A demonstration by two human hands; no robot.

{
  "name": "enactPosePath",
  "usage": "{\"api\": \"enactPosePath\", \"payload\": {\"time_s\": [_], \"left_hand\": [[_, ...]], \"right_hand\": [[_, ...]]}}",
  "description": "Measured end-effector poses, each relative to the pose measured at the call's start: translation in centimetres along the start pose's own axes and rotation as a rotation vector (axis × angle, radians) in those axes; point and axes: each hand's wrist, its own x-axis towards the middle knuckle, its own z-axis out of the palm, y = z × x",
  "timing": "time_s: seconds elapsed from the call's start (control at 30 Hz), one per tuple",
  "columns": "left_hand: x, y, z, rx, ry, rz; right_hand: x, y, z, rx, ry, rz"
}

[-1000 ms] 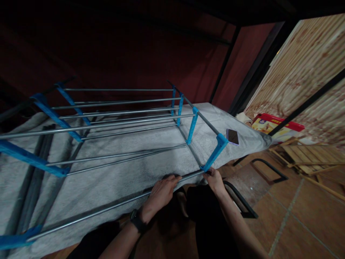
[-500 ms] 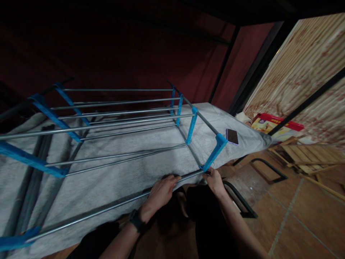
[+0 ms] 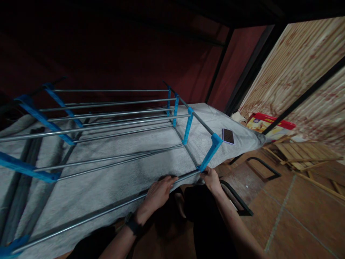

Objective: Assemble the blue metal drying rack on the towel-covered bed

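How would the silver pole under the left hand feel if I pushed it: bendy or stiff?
The metal tube probably feels stiff, since it shows no sag. Its shiny surface might slip under the left hand. Rolling seems less likely, as its left end meets a blue bracket.

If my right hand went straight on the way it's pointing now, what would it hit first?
Most likely the blue corner bracket, at its lower end: your right hand is right up against or just beside it. Depth makes actual contact hard to confirm.
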Motion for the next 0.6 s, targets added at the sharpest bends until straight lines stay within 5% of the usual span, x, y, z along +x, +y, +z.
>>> {"api": "enactPosePath", "payload": {"time_s": [0.6], "left_hand": [[0.2,0.1,-0.3,0.018,-0.025,-0.006]], "right_hand": [[-0.3,-0.3,0.1,-0.041,0.015,0.016]]}}
